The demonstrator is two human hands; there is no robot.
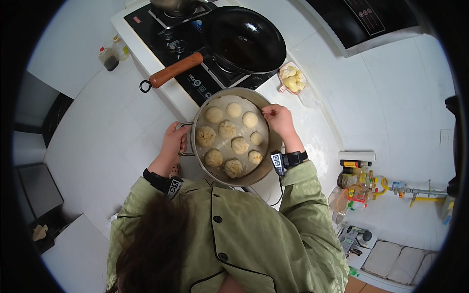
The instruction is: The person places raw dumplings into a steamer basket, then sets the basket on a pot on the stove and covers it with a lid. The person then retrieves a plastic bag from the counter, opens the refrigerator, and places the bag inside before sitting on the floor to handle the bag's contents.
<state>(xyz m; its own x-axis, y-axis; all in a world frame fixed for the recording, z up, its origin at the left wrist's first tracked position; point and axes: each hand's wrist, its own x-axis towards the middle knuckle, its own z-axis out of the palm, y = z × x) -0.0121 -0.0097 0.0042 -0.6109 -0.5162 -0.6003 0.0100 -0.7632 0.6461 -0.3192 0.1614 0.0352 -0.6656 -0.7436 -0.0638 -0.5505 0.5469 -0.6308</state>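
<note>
A wide metal steamer pot [275,137] is in front of my body, partly over the counter. Inside it lies a round steamer tray [240,102] holding several dough buns. Some are pleated, such as the bun [206,136] at the left; others are smooth, like the round bun [250,119] at upper right. My left hand [173,141] is wrapped around the pot's metal loop handle [187,154]. My right hand [280,118] reaches over the opposite rim, with thumb and fingers pinched at the tray's edge. The fingertips are partly hidden there.
Beyond the pot, a black wok [243,40] with a wooden handle [176,71] stands on the black cooktop [146,31]. A small dish [292,78] of pale yellow pieces is beside it. Flour dusts the white counter [318,135]. Several bottles [353,179] line the right; two more jugs [109,58] stand left.
</note>
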